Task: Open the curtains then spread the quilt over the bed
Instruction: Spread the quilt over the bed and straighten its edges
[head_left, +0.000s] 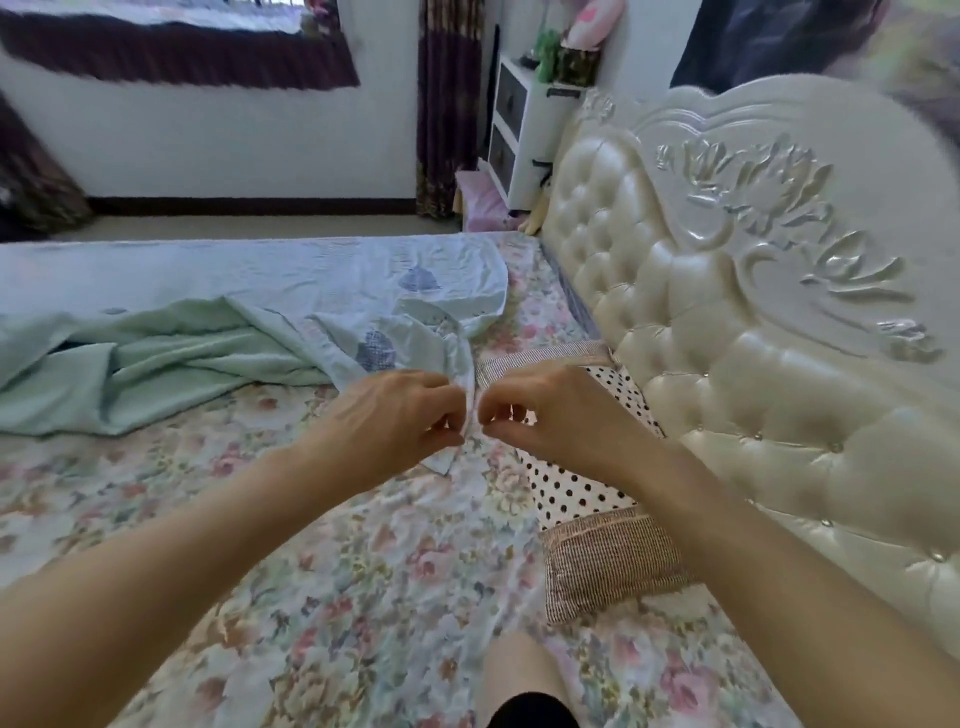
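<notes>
A pale green-blue quilt (218, 312) lies partly spread and partly bunched over the far side of the bed, on a floral sheet (363, 571). One corner of it is pulled toward me. My left hand (395, 415) and my right hand (540, 410) sit close together above the sheet, each pinching that quilt corner edge between thumb and fingers. A dark patterned curtain (447, 104) hangs gathered against the far wall beside the window ledge (182, 52).
A cream tufted headboard (753, 312) runs along the right. A polka-dot pillow (576, 483) with a woven end lies against it under my right wrist. A white drawer unit (519, 119) stands in the far corner. My knee (524, 680) rests on the bed.
</notes>
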